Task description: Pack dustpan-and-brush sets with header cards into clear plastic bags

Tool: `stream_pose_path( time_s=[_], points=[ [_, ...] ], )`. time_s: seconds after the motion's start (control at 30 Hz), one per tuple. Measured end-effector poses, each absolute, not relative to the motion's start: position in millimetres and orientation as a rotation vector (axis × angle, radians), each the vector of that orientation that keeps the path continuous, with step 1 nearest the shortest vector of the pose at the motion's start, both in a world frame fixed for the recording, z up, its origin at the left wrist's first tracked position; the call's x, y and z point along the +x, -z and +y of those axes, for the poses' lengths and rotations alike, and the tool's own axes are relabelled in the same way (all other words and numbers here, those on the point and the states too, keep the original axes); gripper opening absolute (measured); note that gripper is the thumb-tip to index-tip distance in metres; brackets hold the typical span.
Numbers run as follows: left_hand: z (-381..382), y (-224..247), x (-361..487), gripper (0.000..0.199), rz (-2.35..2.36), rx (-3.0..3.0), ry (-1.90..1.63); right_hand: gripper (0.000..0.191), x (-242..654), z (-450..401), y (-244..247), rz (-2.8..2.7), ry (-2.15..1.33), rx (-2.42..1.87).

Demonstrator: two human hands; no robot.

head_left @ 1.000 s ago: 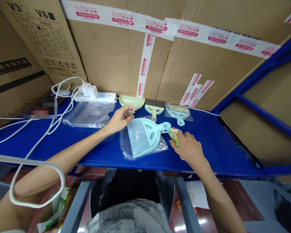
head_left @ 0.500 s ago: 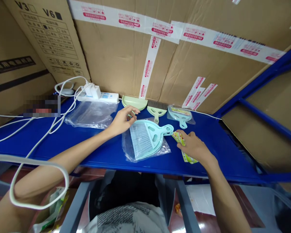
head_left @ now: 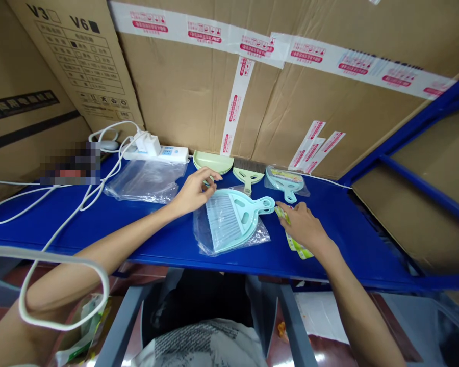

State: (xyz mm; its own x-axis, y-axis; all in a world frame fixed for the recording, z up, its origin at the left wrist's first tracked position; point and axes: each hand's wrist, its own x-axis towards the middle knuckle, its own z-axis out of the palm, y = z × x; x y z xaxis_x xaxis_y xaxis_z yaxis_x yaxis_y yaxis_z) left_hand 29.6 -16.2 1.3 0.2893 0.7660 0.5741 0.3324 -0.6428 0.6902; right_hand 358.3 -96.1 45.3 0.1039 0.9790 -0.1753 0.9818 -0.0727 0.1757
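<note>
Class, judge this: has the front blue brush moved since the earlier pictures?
No: judged against the vertical tape strip on the cardboard, the front blue brush keeps its place; the whole view shifted slightly.

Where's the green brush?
In the head view, the green brush is at the back of the table, right of the green dustpan, left of the bagged blue set.

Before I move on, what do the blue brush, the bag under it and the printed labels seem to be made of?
Blue brush: likely molded plastic, smooth with soft sheen; its pale bristles look synthetic. Bag: thin clear plastic film, creased and glinting. Printed labels: perhaps paper or card, flat and brightly colored; the right hand partly hides them.
</note>
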Motion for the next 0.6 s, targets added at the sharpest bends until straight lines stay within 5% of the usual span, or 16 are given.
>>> stream_pose_path(
  time_s=[0.37,0.47,0.6],
  points=[
    [-19,-4,30,0.022,0.972,2.162,-1.296,0.097,415,-126,-39,2.015,0.268,2.265],
    [-20,-5,30,0.021,0.976,2.159,-1.299,0.089,432,-120,-35,1.994,0.417,2.31],
    [-19,-5,30,0.022,0.973,2.162,-1.309,0.052,439,-113,-31,2.111,0.331,2.237]
  ],
)
